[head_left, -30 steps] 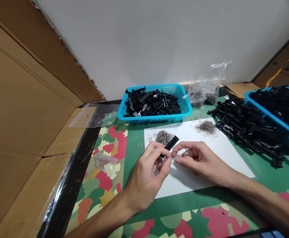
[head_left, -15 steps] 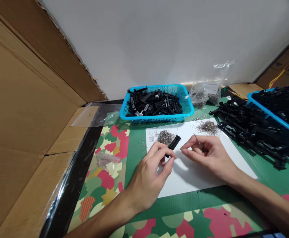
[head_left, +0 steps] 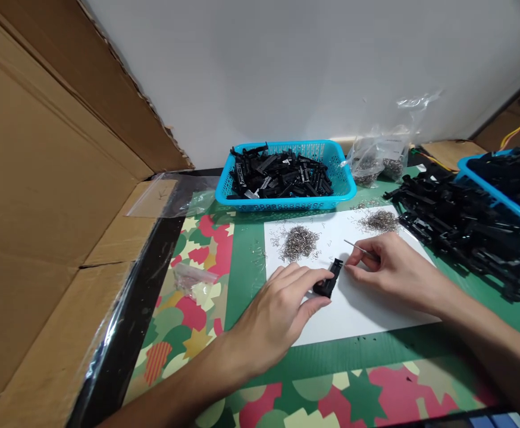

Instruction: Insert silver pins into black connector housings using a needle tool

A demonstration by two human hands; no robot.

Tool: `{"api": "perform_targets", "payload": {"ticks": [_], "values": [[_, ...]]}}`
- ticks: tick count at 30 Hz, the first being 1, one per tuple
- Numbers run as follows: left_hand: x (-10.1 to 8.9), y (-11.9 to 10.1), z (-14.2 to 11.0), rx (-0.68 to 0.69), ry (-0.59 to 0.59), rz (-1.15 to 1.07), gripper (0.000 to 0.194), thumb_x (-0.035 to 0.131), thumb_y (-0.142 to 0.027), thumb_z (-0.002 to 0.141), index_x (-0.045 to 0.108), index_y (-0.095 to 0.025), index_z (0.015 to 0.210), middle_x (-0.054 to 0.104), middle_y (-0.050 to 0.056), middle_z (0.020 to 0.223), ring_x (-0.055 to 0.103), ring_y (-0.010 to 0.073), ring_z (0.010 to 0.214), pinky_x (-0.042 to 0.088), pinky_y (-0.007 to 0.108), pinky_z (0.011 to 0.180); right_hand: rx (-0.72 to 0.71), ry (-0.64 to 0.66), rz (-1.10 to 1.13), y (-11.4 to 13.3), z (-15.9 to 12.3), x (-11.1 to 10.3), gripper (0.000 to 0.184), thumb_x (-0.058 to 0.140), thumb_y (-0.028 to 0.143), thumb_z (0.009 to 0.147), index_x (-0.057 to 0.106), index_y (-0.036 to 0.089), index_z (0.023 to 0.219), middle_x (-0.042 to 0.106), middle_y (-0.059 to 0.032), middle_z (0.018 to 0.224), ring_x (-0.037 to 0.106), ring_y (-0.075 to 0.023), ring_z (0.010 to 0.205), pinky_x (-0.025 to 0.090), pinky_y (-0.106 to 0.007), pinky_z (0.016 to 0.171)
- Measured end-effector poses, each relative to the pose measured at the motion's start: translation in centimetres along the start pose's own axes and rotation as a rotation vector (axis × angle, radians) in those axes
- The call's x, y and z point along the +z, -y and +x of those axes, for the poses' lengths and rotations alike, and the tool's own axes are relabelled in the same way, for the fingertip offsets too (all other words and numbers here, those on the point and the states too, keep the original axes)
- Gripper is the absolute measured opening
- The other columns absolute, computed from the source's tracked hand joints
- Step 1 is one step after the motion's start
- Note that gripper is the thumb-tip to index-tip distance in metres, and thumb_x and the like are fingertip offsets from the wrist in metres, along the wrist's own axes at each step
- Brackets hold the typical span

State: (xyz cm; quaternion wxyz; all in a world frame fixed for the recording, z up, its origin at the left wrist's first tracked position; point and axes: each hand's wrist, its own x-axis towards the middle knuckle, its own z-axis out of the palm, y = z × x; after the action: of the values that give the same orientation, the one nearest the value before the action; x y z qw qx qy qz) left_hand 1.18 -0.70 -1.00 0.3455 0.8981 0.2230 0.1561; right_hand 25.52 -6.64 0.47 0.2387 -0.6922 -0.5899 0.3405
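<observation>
Between its thumb and fingers, my left hand (head_left: 287, 300) grips a narrow black plastic part (head_left: 330, 282) tilted over the white sheet (head_left: 362, 315). My right hand (head_left: 387, 270) is closed around a thin metal rod-like tool (head_left: 353, 245), whose tip points up and left. Its thumb and forefinger pinch together close to the part's upper end; anything tiny between them is too small to make out. Behind the left hand lies a pile of tiny bent wire pieces (head_left: 301, 242). A second wire pile (head_left: 379, 221) sits at the sheet's far right corner.
A blue basket (head_left: 287, 205) of black parts stands at the back. On the right, loose black parts (head_left: 465, 232) are heaped against another blue basket (head_left: 503, 193). Clear bags (head_left: 378, 159) of wire pieces lean on the wall. Cardboard (head_left: 50, 178) walls the left, near a small plastic bag (head_left: 195, 276).
My left hand has shifted right with the black part, bringing it nearer the right hand's fingertips and uncovering the wire pile. The metal tool now tilts further left. The view has shifted slightly.
</observation>
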Motion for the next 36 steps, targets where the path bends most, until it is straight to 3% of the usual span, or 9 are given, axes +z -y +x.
{"api": "perform_targets", "payload": {"ticks": [11,24,36], "values": [[0.1,0.3,0.0,0.075,-0.043,-0.064,0.021,0.068,-0.012,0.104,0.073,-0.017,0.124,0.077,0.007,0.108,0.068,0.0249,0.104,0.053,0.038,0.093,-0.009,-0.054,-0.051,0.2,-0.1,0.3,0.016,0.067,0.026,0.078,0.071,0.019,0.064,0.046,0.0028,0.053,0.038,-0.0125,0.053,0.027,-0.029,0.049],[0.7,1.1,-0.1,0.136,-0.081,-0.074,0.023,0.067,-0.013,0.105,0.076,-0.016,0.126,0.080,0.007,0.101,0.068,0.0239,0.093,0.052,0.039,0.086,-0.038,-0.102,-0.116,0.2,-0.1,1.3,0.018,0.064,0.028,0.081,0.072,0.018,0.068,0.049,0.0028,0.052,0.041,-0.0122,0.050,0.030,-0.029,0.052],[0.7,1.2,-0.1,-0.028,-0.115,-0.234,0.030,0.073,-0.001,0.096,0.083,-0.019,0.119,0.083,0.005,0.099,0.072,0.0221,0.094,0.056,0.033,0.085,-0.045,-0.045,0.001,0.1,-0.1,1.1,0.031,0.062,0.037,0.092,0.075,0.016,0.074,0.037,0.0057,0.054,0.032,-0.0110,0.053,0.021,-0.029,0.052]]}}
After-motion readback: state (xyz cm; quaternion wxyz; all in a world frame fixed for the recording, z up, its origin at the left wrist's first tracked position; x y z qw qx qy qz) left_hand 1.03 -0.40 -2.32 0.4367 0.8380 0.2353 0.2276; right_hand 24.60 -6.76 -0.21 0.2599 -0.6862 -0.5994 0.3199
